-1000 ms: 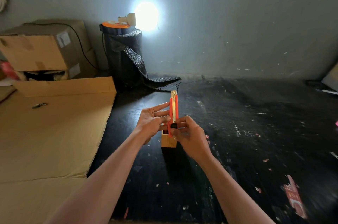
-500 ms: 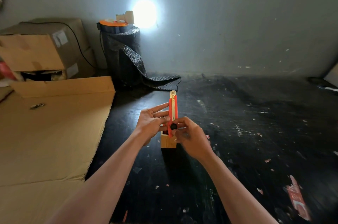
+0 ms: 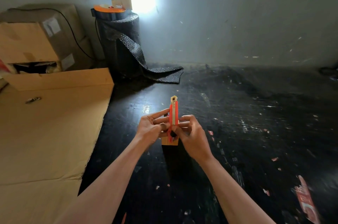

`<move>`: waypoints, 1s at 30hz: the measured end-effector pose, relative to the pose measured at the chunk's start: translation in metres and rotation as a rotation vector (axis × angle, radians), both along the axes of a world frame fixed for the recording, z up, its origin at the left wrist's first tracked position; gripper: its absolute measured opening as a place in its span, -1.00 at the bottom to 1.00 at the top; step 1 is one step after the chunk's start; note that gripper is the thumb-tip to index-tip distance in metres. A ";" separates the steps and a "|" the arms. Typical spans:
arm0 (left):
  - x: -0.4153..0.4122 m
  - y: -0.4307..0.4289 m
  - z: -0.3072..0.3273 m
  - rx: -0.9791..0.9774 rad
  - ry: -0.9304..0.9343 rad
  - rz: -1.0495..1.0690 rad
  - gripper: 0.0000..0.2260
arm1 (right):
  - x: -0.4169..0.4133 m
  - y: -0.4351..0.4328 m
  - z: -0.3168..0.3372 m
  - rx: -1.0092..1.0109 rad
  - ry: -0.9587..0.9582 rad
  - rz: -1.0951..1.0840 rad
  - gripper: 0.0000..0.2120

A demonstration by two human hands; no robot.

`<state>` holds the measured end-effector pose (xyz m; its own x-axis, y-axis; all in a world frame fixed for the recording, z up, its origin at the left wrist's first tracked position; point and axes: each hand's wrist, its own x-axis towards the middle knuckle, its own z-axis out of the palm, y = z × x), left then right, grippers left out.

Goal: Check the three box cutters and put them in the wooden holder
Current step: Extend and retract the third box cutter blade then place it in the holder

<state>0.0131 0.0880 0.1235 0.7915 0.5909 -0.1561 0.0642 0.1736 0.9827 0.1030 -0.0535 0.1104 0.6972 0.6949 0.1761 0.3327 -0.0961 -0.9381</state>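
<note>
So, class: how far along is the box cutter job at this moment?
Done: nothing can be confirmed; the wooden holder is mostly hidden behind the hands. In hand: the left hand and right hand hold one red box cutter upright over it. Left: slotting this one in; the other cutters aren't visible.

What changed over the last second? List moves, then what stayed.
Little moved: the red box cutter stays upright, gripped by the left hand and right hand; fingers shifted slightly around the slider. The wooden holder stays put below them.
</note>
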 end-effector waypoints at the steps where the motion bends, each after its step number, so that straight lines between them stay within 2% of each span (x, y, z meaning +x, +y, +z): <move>1: 0.002 0.002 -0.004 -0.006 0.002 -0.010 -0.53 | 0.006 0.004 0.001 0.016 0.026 -0.003 -0.74; 4: 0.009 0.007 -0.013 -0.030 -0.016 -0.033 -0.53 | 0.028 0.020 0.000 -0.020 0.063 0.016 -0.68; 7: 0.019 0.015 -0.022 -0.009 0.001 0.027 -0.60 | 0.046 0.035 -0.007 -0.076 0.086 0.012 -0.77; 11: 0.028 0.034 -0.058 0.280 0.173 0.170 -0.72 | 0.068 0.051 -0.023 -0.150 0.042 -0.095 -0.83; 15: 0.038 0.045 -0.085 0.406 0.317 0.135 -0.53 | 0.085 0.067 -0.041 -0.251 0.004 -0.165 -0.87; 21: 0.058 0.055 -0.114 0.405 0.436 0.084 -0.33 | 0.095 0.087 -0.068 -0.387 -0.001 -0.156 -0.87; 26: 0.063 0.057 -0.128 0.367 0.405 0.073 -0.44 | 0.097 0.095 -0.088 -0.522 -0.006 -0.109 -0.85; 30: 0.063 0.060 -0.134 0.337 0.388 0.081 -0.45 | 0.098 0.098 -0.089 -0.533 -0.019 -0.132 -0.86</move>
